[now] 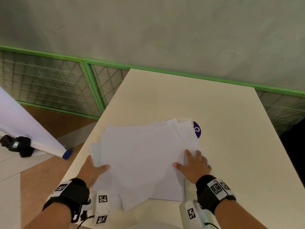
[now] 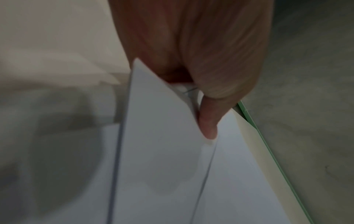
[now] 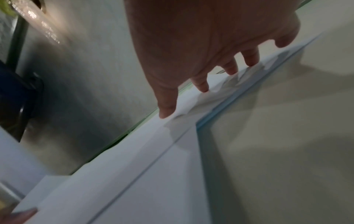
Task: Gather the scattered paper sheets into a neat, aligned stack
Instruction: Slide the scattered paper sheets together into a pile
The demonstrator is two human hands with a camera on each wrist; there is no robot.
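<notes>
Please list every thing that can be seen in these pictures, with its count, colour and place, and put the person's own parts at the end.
paper sheets: several, exact count unclear, white, overlapping in a loose pile on the near part of the table
table: one, cream, centre
sticker: one, purple, round, on the table, partly under the far right sheets
mesh fence: green frame, behind the table along the wall
wall: grey, background
roll: one, white with a blue end cap, on the floor at left
black object: one, on the floor at left
wrist bands: two, black, with white marker tags
left hand: grips the pile's left edge
right hand: fingers spread, pressing the pile's right side
</notes>
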